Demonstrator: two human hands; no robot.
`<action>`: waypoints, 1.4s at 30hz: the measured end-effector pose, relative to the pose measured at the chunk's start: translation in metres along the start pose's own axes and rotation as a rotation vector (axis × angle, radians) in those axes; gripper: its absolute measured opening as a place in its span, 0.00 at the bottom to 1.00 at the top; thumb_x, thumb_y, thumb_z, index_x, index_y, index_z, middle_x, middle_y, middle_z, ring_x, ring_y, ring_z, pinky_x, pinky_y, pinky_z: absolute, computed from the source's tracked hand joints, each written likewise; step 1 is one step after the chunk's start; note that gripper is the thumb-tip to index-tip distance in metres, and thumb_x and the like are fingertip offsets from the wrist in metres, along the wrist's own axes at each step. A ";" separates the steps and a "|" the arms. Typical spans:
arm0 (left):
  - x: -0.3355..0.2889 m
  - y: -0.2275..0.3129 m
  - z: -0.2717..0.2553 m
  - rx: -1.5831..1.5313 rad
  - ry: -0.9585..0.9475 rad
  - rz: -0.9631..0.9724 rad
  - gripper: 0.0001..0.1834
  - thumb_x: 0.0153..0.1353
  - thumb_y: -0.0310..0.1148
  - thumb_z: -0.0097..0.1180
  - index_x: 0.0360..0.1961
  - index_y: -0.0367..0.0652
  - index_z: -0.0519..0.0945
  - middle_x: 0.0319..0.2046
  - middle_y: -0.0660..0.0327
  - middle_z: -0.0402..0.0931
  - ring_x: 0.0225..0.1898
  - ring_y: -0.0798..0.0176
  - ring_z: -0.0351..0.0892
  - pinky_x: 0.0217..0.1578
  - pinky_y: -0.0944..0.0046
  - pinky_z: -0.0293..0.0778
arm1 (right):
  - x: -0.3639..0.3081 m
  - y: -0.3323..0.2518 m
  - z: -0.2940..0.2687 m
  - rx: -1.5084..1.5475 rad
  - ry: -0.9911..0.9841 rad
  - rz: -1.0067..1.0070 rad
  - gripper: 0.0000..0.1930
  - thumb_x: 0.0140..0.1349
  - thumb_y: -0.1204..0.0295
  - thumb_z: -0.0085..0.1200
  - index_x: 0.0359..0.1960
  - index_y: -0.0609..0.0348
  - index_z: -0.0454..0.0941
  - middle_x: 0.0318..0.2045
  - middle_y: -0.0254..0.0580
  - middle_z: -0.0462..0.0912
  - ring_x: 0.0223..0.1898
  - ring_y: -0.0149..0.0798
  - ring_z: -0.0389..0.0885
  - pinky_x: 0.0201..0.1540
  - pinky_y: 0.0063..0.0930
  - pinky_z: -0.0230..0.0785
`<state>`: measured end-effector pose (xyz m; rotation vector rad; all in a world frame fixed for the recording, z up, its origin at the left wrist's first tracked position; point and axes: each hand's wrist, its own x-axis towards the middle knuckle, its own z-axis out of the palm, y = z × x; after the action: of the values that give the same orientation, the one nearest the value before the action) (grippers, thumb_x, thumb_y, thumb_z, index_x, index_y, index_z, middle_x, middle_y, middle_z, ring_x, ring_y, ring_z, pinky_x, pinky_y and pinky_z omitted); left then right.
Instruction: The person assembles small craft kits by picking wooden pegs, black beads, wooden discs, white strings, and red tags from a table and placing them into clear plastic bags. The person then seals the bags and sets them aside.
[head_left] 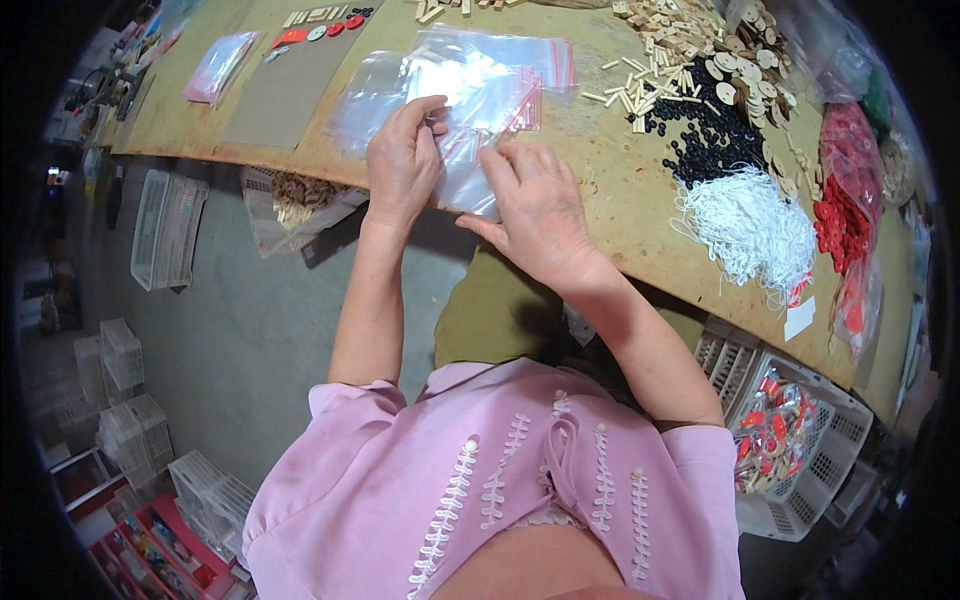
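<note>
A clear zip bag (463,180) lies between my two hands at the front edge of the table. My left hand (403,160) is closed at the bag's left side, with its thumb and fingertips pinched on the clear film. My right hand (540,205) rests at the bag's right side; its fingers touch the film, and its thumb is stretched out apart from them near the bag's lower corner. Just beyond my hands is a loose stack of clear bags (555,62) with red seal lines, shining under the light.
Wooden sticks (630,95), round wooden discs (752,68), black beads (715,140), white cords (750,225) and red pieces (840,222) are heaped right. A grey board (275,108) with small parts lies left. Plastic crates (165,235) stand on the floor; another crate (825,430) holds packed bags.
</note>
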<state>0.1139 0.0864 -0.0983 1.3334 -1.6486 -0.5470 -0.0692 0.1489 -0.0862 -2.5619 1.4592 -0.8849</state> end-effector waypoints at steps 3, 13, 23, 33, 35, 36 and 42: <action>0.001 -0.002 -0.001 -0.021 -0.002 -0.014 0.19 0.70 0.18 0.40 0.52 0.37 0.83 0.41 0.56 0.87 0.40 0.67 0.85 0.43 0.67 0.78 | -0.003 0.002 0.011 0.000 0.010 -0.140 0.21 0.49 0.70 0.65 0.46 0.60 0.77 0.42 0.44 0.78 0.46 0.50 0.78 0.47 0.41 0.73; -0.005 -0.011 0.000 -0.390 0.172 -0.040 0.14 0.75 0.26 0.46 0.52 0.35 0.83 0.42 0.59 0.85 0.43 0.69 0.83 0.43 0.70 0.76 | -0.003 0.014 -0.018 1.222 -0.062 0.718 0.10 0.70 0.71 0.58 0.49 0.60 0.82 0.36 0.37 0.88 0.32 0.32 0.86 0.29 0.25 0.74; -0.051 0.069 0.031 -0.914 -0.108 -0.325 0.16 0.71 0.31 0.61 0.57 0.41 0.80 0.47 0.62 0.83 0.43 0.73 0.79 0.48 0.69 0.77 | -0.012 -0.014 -0.030 1.988 0.139 0.881 0.16 0.74 0.71 0.55 0.61 0.54 0.74 0.50 0.37 0.83 0.48 0.31 0.84 0.44 0.25 0.79; 0.092 0.058 -0.006 -0.140 -0.645 0.198 0.24 0.65 0.31 0.67 0.60 0.39 0.77 0.42 0.62 0.82 0.43 0.70 0.79 0.44 0.67 0.75 | -0.060 0.053 -0.065 1.218 0.361 0.660 0.15 0.75 0.77 0.50 0.60 0.64 0.74 0.52 0.44 0.83 0.47 0.29 0.83 0.46 0.20 0.75; 0.102 0.052 0.012 0.277 -0.517 0.446 0.25 0.63 0.30 0.69 0.61 0.41 0.77 0.43 0.61 0.81 0.43 0.71 0.78 0.42 0.66 0.75 | -0.072 0.064 -0.057 1.155 0.416 0.653 0.13 0.75 0.78 0.50 0.57 0.64 0.76 0.50 0.43 0.84 0.45 0.28 0.84 0.46 0.20 0.75; 0.103 0.047 0.013 0.464 -0.292 0.536 0.18 0.62 0.31 0.69 0.53 0.43 0.82 0.41 0.60 0.83 0.42 0.70 0.79 0.41 0.66 0.75 | -0.076 0.068 -0.054 1.125 0.441 0.647 0.12 0.75 0.78 0.49 0.56 0.64 0.77 0.49 0.42 0.85 0.44 0.28 0.84 0.45 0.20 0.75; 0.007 0.080 0.054 0.312 -0.228 0.203 0.10 0.63 0.37 0.66 0.30 0.42 0.83 0.28 0.56 0.82 0.34 0.50 0.80 0.38 0.53 0.75 | -0.080 0.062 -0.053 1.128 0.431 0.627 0.11 0.76 0.80 0.47 0.54 0.66 0.78 0.44 0.43 0.86 0.40 0.27 0.84 0.44 0.20 0.76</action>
<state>0.0263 0.0948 -0.0582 1.3383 -2.0969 -0.3382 -0.1750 0.1908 -0.0977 -1.0777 1.1535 -1.5524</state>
